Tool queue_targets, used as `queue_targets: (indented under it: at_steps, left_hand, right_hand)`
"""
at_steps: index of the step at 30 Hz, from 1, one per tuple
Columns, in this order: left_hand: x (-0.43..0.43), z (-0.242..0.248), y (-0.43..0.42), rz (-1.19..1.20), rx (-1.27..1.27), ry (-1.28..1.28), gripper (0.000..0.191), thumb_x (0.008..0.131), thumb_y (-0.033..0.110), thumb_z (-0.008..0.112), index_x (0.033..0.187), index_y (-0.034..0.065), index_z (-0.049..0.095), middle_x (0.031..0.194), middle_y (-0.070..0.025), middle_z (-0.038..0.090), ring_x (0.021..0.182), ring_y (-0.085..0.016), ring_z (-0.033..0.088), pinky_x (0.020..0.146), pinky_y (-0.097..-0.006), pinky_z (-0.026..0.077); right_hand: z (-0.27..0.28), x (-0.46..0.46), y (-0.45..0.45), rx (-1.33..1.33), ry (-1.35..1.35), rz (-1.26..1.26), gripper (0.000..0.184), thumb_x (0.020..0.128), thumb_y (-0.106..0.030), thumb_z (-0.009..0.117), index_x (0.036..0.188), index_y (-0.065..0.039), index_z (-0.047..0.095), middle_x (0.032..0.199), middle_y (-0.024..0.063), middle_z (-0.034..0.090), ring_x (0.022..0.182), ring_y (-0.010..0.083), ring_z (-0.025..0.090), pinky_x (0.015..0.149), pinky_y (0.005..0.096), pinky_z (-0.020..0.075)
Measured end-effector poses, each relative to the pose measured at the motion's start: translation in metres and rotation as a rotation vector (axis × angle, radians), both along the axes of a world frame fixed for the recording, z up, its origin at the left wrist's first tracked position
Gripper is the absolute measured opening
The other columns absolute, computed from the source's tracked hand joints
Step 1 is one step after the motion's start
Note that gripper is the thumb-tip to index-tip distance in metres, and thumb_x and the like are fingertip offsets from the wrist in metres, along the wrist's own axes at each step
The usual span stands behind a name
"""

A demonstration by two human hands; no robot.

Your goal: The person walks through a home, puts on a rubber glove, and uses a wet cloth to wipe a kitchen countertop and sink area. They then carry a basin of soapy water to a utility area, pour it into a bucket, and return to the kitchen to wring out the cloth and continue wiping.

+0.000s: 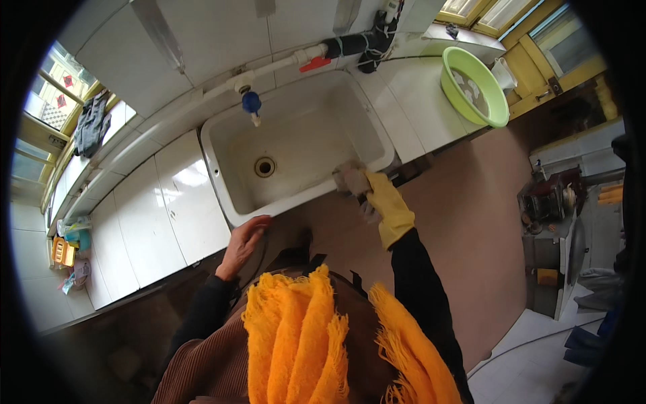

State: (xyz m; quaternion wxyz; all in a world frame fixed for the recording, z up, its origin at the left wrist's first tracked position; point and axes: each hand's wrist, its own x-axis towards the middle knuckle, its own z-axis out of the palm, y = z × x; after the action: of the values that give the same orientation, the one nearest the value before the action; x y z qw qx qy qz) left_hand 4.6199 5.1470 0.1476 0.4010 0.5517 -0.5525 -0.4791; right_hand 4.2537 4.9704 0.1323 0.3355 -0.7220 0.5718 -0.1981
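My left hand [245, 247] is bare and rests with its fingers on the front left corner of the white ceramic sink [303, 195]. On my right hand [384, 204] is a yellow rubber glove. At the sink's front right rim it grips a grey, rag-like cloth [351, 178], blurred by motion, and part of the cloth hangs below the rim. Inside the basin, which is stained, a round drain [265, 167] shows on the left. A tap with a blue handle [251, 102] points down over the basin's back left.
A green plastic basin [474, 88] holding water and something pale stands at the right counter's end, beside a white jug [503, 74]. White pipe [282, 63] with a red valve lever [315, 63] runs behind the sink. Dark cloth [92, 123] lies on the left sill; an orange soap dish [62, 251] is far left.
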Motion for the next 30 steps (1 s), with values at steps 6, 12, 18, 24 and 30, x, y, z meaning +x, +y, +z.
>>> queue_targets:
  at_steps: [6,12,18,24,30]
  left_hand:
    - [-0.041,0.023,-0.092,-0.343,-0.013,-0.177,0.030,0.104,0.012,0.051,0.130,0.0030,0.061,0.114,-0.0145,0.070,0.103,-0.025,0.067,0.091,-0.0349,0.052]
    - [-0.074,0.019,-0.130,-0.361,0.088,-0.188,0.030,0.103,0.013,0.053,0.131,0.0047,0.062,0.119,-0.0139,0.070,0.109,-0.025,0.067,0.094,-0.0360,0.052]
    - [-0.109,0.009,-0.135,-0.246,0.072,-0.219,0.031,0.102,0.012,0.054,0.131,0.0021,0.061,0.119,-0.0135,0.070,0.110,-0.024,0.067,0.095,-0.0346,0.051]
    - [-0.183,0.003,-0.141,-0.008,0.187,-0.175,0.032,0.100,0.007,0.053,0.132,0.0019,0.059,0.118,-0.0131,0.071,0.108,-0.025,0.067,0.095,-0.0336,0.051]
    - [-0.275,0.005,-0.132,0.160,0.295,-0.011,0.033,0.102,0.008,0.054,0.134,0.0027,0.059,0.120,-0.0115,0.071,0.110,-0.020,0.066,0.096,-0.0325,0.051]
  right_hand:
    - [0.030,-0.025,-0.019,0.281,-0.212,-0.294,0.051,0.093,-0.017,0.068,0.141,-0.008,0.055,0.126,0.0115,0.065,0.109,0.0232,0.064,0.089,0.0348,0.0513]
    - [0.029,-0.070,-0.089,0.245,-0.696,-0.491,0.055,0.092,-0.022,0.071,0.142,-0.007,0.054,0.130,0.0086,0.064,0.114,0.0206,0.060,0.096,0.0345,0.0482]
    - [0.047,-0.121,-0.187,0.194,-0.357,-0.223,0.073,0.090,-0.031,0.072,0.152,-0.007,0.041,0.141,0.0178,0.056,0.129,0.0297,0.055,0.106,0.0368,0.0441]
    - [0.028,-0.118,-0.254,-0.231,0.199,0.090,0.086,0.082,-0.034,0.079,0.153,-0.007,0.038,0.153,0.0196,0.044,0.140,0.0334,0.045,0.114,0.0439,0.0370]
    - [-0.021,-0.115,-0.292,-0.680,0.172,0.487,0.063,0.082,-0.018,0.073,0.141,-0.015,0.054,0.137,0.0156,0.059,0.129,0.0310,0.055,0.107,0.0481,0.0400]
